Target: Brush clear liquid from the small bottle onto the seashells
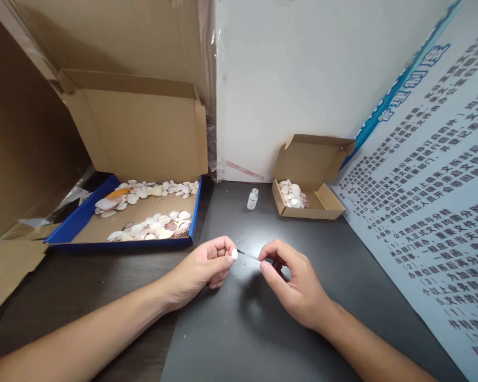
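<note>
Above the counter [219,345], the left hand [205,261] pinches a white shell [235,254], likely light, stiff and brittle, best held by its rim, while the right hand [297,281] grips a slim tool [250,256].

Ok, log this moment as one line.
left hand: pinches white shell; right hand: holds thin stick, dark end near shell; bottle: upright; blue box, small box: open, shells inside

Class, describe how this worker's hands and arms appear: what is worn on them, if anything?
The left hand and right hand are ungloved, with no ring visible. The left forearm and right forearm are bare to the picture's edge: no sleeve, watch or bracelet shows.
</note>
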`<action>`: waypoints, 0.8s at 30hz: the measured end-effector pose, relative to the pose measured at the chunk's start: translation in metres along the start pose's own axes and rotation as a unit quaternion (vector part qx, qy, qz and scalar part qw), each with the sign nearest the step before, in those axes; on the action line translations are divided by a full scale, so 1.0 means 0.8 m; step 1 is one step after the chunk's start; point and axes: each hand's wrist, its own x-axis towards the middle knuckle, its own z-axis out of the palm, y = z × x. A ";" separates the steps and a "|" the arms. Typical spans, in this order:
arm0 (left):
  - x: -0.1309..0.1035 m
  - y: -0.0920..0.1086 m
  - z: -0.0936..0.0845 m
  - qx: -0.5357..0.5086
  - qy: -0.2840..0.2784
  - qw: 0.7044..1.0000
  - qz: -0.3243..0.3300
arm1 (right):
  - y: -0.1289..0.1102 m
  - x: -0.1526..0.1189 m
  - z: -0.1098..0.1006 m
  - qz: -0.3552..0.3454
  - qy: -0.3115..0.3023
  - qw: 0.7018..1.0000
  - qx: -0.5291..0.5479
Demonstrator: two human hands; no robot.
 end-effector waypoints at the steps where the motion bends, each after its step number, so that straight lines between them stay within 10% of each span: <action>1: 0.000 0.000 0.000 0.001 0.000 1.000 0.000 | 0.000 0.000 0.000 -0.002 0.003 1.000 0.005; 24: -0.002 -0.001 0.000 0.003 -0.001 1.000 0.001 | 0.001 -0.002 0.000 -0.030 0.002 0.999 0.034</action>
